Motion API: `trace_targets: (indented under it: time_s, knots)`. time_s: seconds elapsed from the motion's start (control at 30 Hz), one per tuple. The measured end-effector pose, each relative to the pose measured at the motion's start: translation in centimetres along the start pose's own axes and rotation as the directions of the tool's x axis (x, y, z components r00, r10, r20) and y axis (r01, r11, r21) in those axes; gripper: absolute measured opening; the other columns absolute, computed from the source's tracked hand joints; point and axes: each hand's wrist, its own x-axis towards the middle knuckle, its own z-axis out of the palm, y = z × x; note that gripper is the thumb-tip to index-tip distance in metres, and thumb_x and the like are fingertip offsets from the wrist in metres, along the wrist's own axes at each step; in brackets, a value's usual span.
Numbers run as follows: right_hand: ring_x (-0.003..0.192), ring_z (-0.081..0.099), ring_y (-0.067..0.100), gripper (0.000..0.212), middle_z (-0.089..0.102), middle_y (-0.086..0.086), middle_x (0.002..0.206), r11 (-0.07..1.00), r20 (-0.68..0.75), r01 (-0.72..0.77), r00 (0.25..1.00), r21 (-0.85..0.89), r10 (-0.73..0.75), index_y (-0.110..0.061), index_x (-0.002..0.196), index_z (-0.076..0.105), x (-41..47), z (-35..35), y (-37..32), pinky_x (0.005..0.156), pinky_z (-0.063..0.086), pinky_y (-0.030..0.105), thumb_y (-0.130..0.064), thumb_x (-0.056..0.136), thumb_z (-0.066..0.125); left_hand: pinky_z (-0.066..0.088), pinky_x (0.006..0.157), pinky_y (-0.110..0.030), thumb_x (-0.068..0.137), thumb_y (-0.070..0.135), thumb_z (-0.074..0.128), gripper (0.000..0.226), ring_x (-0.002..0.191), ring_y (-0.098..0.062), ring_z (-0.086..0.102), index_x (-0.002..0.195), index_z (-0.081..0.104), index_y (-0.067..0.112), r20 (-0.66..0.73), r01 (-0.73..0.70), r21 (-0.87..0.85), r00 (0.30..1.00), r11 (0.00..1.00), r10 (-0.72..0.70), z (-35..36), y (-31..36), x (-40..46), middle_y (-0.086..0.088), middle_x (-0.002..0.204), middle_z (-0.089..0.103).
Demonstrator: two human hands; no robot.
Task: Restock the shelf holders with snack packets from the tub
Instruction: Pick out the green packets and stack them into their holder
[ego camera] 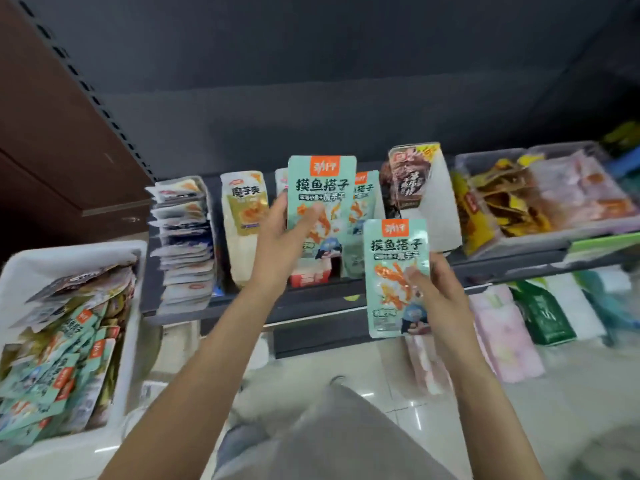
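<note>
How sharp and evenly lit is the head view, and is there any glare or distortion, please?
Head view: the two held packets read sharply; the tub and the tray at the edges smear; the shelf edge bows from the wide lens; glare spots the floor; the upper background is dark.

Dark wall (311, 64), glossy tile floor (571, 410) — brown cabinet (52, 133)

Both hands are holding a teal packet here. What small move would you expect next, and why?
Probably the left hand lowers its teal packet into the holder just behind it, where a matching packet already stands. That packet is held upright at that slot, while the right hand holds its packet lower, off the shelf.
</note>
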Motion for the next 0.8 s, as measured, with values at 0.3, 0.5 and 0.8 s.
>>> trace_targets:
  time_s: [0.3, 0.5, 0.8]
  knots:
    - [0.081, 0.064, -0.004, 0.021, 0.071, -0.018, 0.090, 0.976, -0.165, 0.200, 0.969, 0.091, -0.184, -0.024, 0.098, 0.054, 6.1, -8.7, -1.5, 0.066, 0.048, 0.011, -0.004, 0.093, 0.056, 0.054, 0.087, -0.030, 0.089, 0.013, 0.065, 0.028, 0.104, -0.008, 0.063, 0.113, 0.052, 0.022, -0.074, 0.032, 0.146, 0.997, 0.989, -0.022, 6.8, -5.7, 4.7, 0.004, 0.111, 0.067]
    - [0.095, 0.067, 0.006, 0.039, 0.069, -0.014, 0.108, 0.958, -0.195, 0.179, 0.971, 0.222, -0.136, -0.015, 0.129, 0.049, 8.6, -8.6, -1.3, 0.067, 0.054, 0.020, -0.006, 0.092, 0.058, 0.047, 0.090, -0.029, 0.095, 0.021, 0.057, 0.019, 0.102, -0.015, 0.062, 0.112, 0.061, 0.016, 0.276, -0.216, 0.569, 0.959, 0.794, 0.063, 6.7, -7.2, 5.0, 0.006, 0.109, 0.066]
    - [0.084, 0.067, 0.003, 0.024, 0.067, -0.025, 0.097, 0.821, 0.216, 0.464, 0.885, -0.332, -0.412, -0.025, 0.108, 0.054, 13.0, -3.5, -1.5, 0.070, 0.055, 0.021, -0.019, 0.089, 0.066, 0.031, 0.098, -0.036, 0.079, 0.028, 0.071, 0.036, 0.110, -0.017, 0.058, 0.114, 0.067, 0.027, 0.449, -0.426, 0.864, 0.893, 0.268, -0.027, 4.0, -7.4, 1.2, 0.005, 0.115, 0.067]
